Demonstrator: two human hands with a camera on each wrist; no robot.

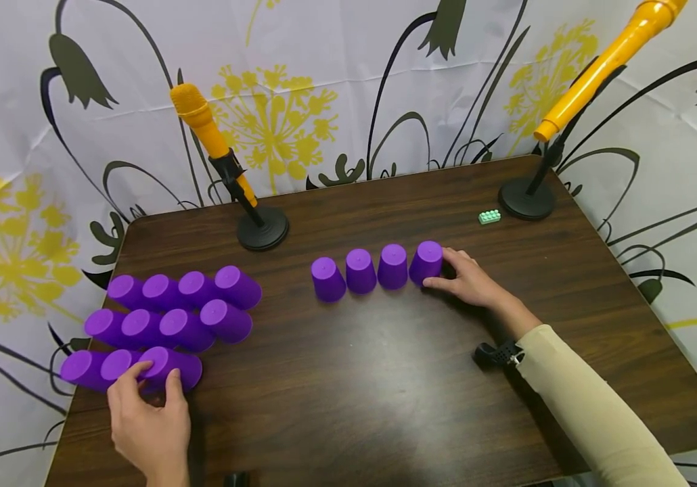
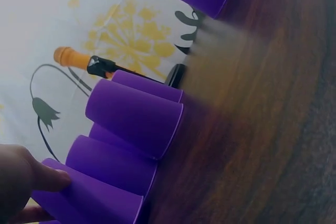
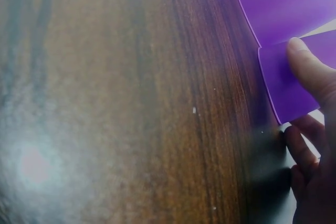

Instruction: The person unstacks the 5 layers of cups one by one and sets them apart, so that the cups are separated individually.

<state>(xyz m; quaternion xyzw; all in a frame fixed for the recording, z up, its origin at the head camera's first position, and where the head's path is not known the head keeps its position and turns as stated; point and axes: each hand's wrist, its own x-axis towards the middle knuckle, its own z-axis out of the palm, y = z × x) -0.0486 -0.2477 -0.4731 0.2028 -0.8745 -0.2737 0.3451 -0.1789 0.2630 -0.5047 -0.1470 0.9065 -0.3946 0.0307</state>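
Upside-down purple cups stand in three rows on the left of the table. With thumb and fingers my left hand (image 1: 149, 423) holds the right-end purple cup (image 1: 179, 367) of the nearest row; its thumb lies along that cup (image 2: 100, 195) in the left wrist view. Farther back, near the middle, several more upturned cups (image 1: 361, 272) form a single row. My right hand (image 1: 473, 279) grips the right-end cup (image 1: 426, 262) of that row, thumb on the near side. In the right wrist view the thumb presses this cup (image 3: 283, 85), and the other fingers are partly hidden behind it.
Two yellow microphones, one on the left (image 1: 202, 122) and one on the right (image 1: 610, 64), lean on black stands at the table's back. A small mint-green toy brick (image 1: 489, 216) lies near the right stand. A flower-patterned cloth (image 1: 336, 81) hangs behind the brown table (image 1: 348, 379).
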